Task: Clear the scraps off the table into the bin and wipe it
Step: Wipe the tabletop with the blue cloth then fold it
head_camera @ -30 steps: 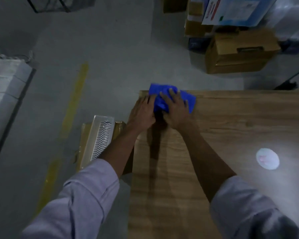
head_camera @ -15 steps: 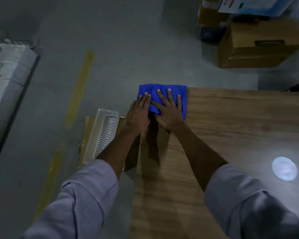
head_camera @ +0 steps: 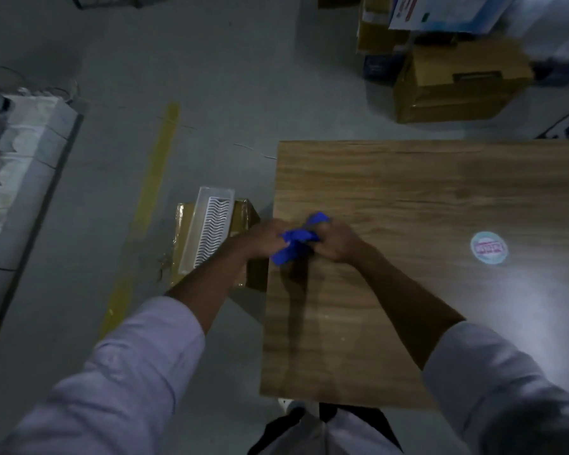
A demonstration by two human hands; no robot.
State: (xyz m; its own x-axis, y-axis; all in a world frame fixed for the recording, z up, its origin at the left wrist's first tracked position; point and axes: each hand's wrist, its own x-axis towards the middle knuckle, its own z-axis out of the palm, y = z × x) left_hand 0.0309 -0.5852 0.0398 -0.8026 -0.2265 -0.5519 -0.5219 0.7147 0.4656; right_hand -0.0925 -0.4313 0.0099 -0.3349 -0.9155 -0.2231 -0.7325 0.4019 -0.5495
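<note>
both hands meet at the left edge of the wooden desk [head_camera: 408, 192], about midway along it. the left hand [head_camera: 260, 235] and the right hand [head_camera: 339, 241] each grip the blue cloth [head_camera: 296, 243], which is bunched up between them, and the fingers of both hands are curled round it. 1 end of the cloth sticks up by the right hand, another hangs toward the near left, over the desk's edge. i cannot tell whether the cloth touches the desk top. both forearms are bare below pale sleeves. on the right part of the desk sits a round sticker [head_camera: 489, 247] with red print too blurred to read. on the floor just left of the desk lies a cardboard box [head_camera: 245, 210] with a white ribbed plastic tray [head_camera: 211, 231] on top of it. a yellow floor line [head_camera: 151, 198] runs left of that. more cardboard boxes [head_camera: 457, 83] stand on the floor beyond the desk's far edge.
</note>
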